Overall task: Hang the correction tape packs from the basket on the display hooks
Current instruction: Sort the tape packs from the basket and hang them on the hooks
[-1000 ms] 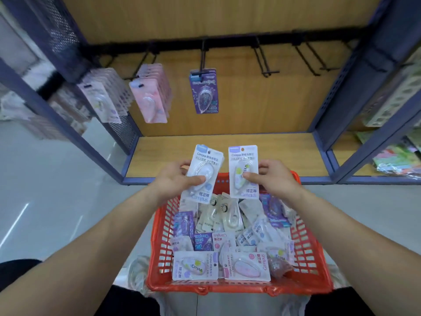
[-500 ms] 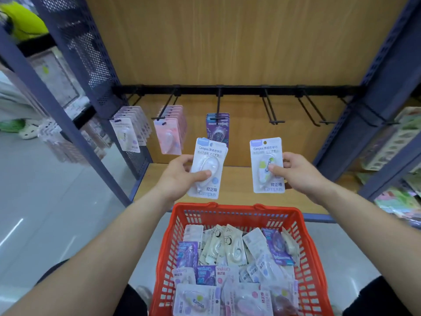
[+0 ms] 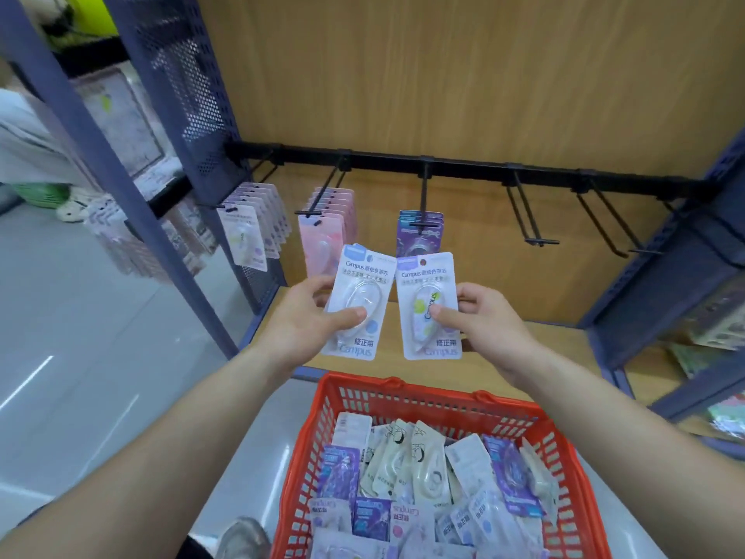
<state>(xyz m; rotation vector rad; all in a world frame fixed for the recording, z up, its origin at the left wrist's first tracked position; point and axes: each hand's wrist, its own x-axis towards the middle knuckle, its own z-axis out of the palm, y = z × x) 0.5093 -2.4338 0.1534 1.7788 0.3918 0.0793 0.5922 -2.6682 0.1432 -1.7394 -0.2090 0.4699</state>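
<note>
Left hand point(image 3: 306, 322) is gripping a white-and-blue Campus pack point(image 3: 363, 276), with the thumb pressing on the clear blister and the fingers lying behind the card. Right hand point(image 3: 483, 322) is pinching in the same manner a second Campus pack point(image 3: 429, 284), the one whose dispenser is showing green dots. Both packs are standing upright, side by side and almost touching at their upper corners. They are hovering above the red basket point(image 3: 423, 393) and in front of the hooks, not yet on any hook.

Such a pack is probably weighing very little, being a thin card with a plastic bubble. The card is likely bending easily and its glossy face may be slipping between the fingers. Holding it across the blister, at the lower half, is leaving the top edge with the hang hole free, which seems sensible. A hold nearer the top would probably be giving more control when the hole is meeting the hook tip.

Below the hands, the basket is holding many more loose packs point(image 3: 427, 470), lying in disorder. Behind the hands, a black rail point(image 3: 463, 165) is carrying the hooks. White packs point(image 3: 246, 236), pink packs point(image 3: 326, 232) and purple packs point(image 3: 419, 232) are hanging on the left ones. Two empty hooks point(image 3: 532, 219) are waiting at the right, above the wooden shelf point(image 3: 544, 344).
</note>
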